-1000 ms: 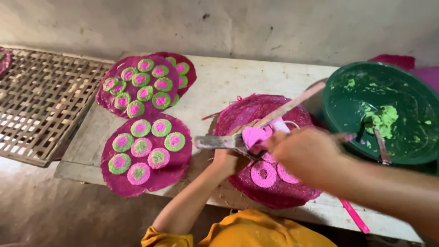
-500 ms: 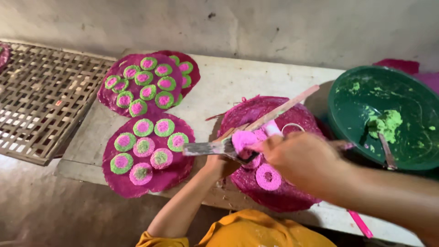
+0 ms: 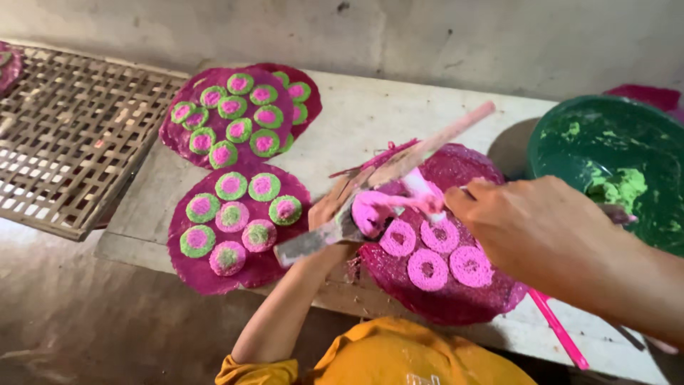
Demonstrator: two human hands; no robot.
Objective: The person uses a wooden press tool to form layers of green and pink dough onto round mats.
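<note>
Pink paste (image 3: 374,212) sits as a soft lump on the end of a flat metal blade (image 3: 313,241), just above the left edge of the dark magenta mat (image 3: 456,303) that lies on the tabletop (image 3: 370,121). The left hand (image 3: 329,208) has its grip closed around the blade and a long pink stick (image 3: 434,139), which slants from the hand up and to the right, over the mat. The right hand (image 3: 531,228) comes in from the right side, its grip pinched shut on a small pale tool (image 3: 420,189) whose tip touches the lump. So the paste lies to the left of the right hand and just right of the left one, between the two. Four pink rings (image 3: 427,269) lie on the mat directly below the lump. Two other mats (image 3: 239,274) with green and pink discs lie further left, and a green bowl (image 3: 605,142) stands to the right, behind the right arm
</note>
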